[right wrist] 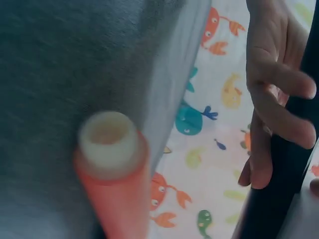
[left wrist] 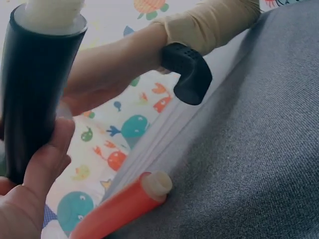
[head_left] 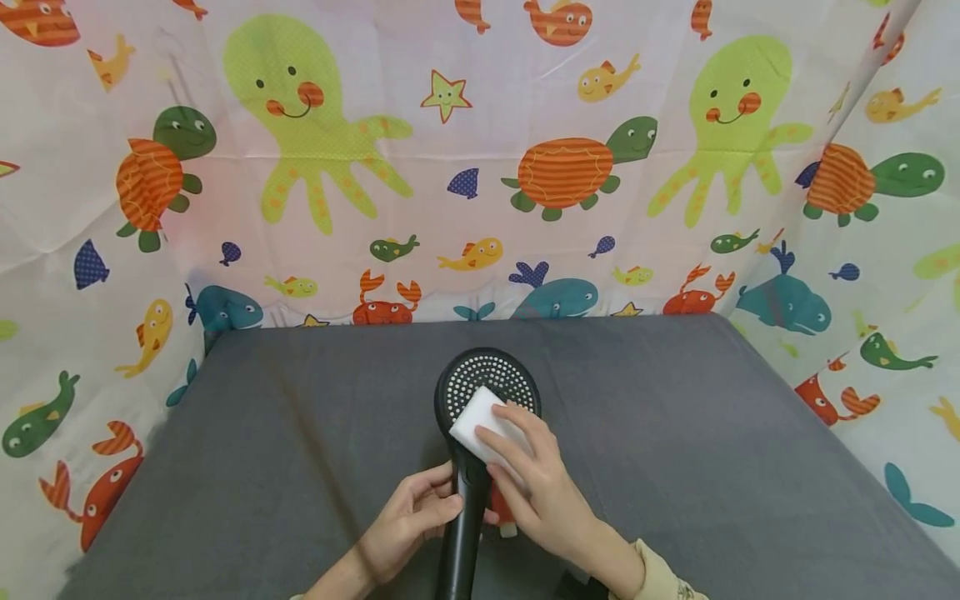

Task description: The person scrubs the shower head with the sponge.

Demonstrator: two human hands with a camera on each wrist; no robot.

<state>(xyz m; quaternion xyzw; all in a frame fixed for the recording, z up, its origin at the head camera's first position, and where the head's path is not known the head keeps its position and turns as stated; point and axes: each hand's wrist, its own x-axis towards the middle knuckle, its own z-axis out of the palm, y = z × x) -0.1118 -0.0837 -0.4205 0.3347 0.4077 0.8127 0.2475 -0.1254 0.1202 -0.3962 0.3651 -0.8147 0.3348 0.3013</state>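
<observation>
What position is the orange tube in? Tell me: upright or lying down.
Lying down. The orange tube rests lengthwise on the grey cloth, its pale cap end pointing sideways.

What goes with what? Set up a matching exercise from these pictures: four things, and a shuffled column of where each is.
Things:
1. white sponge
2. black shower head
3. orange tube
4. left hand

Places or states:
A. lies on the grey cloth near the handle
B. wraps its grip round the handle
C. pressed on the perforated face by the right hand
D. face up, handle toward the person

Pairs: 1-C, 2-D, 3-A, 4-B
</observation>
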